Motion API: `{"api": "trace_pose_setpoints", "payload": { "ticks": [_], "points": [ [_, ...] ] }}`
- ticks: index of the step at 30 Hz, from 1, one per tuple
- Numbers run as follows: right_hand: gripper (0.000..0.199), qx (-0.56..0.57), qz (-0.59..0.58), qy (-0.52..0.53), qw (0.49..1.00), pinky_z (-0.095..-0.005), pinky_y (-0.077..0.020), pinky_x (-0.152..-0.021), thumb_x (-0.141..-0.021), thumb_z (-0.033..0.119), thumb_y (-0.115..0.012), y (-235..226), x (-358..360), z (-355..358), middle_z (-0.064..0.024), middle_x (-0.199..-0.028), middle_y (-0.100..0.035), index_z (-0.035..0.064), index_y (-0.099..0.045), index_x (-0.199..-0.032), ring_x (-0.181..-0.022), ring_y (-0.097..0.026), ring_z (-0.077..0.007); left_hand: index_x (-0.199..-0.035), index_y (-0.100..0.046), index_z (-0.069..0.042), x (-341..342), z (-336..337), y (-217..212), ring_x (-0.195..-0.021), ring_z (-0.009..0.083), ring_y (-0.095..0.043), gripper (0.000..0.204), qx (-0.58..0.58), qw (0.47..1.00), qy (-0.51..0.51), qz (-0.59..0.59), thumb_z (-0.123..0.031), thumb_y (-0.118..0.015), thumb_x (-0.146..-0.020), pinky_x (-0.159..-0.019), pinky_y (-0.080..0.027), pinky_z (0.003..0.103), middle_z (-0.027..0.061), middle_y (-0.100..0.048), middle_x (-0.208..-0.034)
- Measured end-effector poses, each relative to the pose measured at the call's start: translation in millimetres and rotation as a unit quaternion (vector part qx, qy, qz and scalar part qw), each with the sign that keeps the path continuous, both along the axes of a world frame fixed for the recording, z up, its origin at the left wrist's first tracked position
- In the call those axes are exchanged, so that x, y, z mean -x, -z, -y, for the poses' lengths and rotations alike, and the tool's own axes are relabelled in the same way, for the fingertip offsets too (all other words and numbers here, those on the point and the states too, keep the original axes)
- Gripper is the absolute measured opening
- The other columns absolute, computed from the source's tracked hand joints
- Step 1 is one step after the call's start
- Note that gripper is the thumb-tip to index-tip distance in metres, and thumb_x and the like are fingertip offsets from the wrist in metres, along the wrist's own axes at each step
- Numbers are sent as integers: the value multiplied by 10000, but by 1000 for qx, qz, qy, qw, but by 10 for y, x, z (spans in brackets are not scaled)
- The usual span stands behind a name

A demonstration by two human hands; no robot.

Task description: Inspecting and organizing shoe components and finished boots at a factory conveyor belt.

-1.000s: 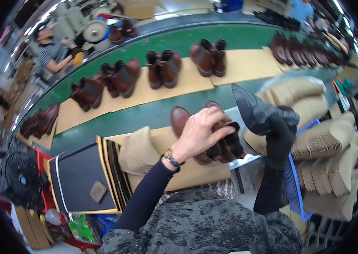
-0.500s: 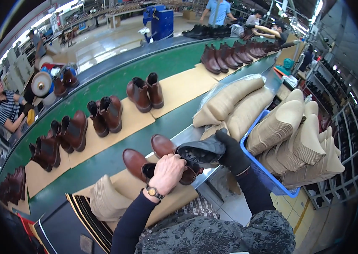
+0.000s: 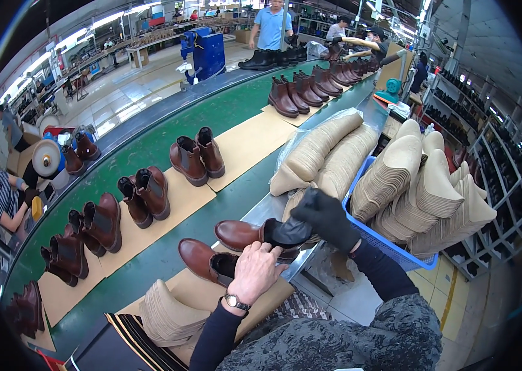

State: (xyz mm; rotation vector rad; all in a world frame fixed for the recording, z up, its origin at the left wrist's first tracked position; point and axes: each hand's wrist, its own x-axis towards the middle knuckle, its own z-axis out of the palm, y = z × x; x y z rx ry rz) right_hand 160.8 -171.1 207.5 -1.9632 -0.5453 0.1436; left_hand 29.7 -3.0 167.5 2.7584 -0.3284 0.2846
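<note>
pair of boots: brown leather, glossy, ankle-high, dark elastic sides | near boot [image 3: 205, 260]: lying on its side on a tan cardboard sheet, toe pointing left, opening under the bare left hand | far boot [image 3: 242, 234]: also on its side, toe left, its dark shaft gripped by the gloved right hand

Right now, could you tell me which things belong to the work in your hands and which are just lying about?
In hand:
- left hand on the near brown boot
- right hand, black-gloved, at the shaft of the second brown boot

Lying about:
- boot pairs on the green conveyor
- tan insoles in the blue crate
- insole stack
</note>
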Motion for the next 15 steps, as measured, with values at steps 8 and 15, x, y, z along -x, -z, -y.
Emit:
{"api": "trace_pose_setpoints", "payload": {
  "ticks": [8, 15],
  "points": [
    [289, 217, 208, -152, 942, -460, -514, -715, -786, 206, -697, 504, 311, -330, -159, -920, -626, 99, -565, -1020, -831, -644, -383, -952, -701, -65, 87, 61, 147, -904, 266, -584, 321, -1, 1000, 7, 19, -295, -763, -737, -834, -465, 371, 98, -645, -867],
    [348, 139, 31, -77, 987, -453, -518, -698, -790, 199, -662, 441, 366, -439, -222, -883, -667, -6, -574, -1057, -829, -656, -405, -928, -698, -41, 131, 83, 167, -912, 267, -590, 322, 1, 1000, 3, 18, -283, -769, -727, -837, -474, 363, 115, -658, -870]
  ]
}}
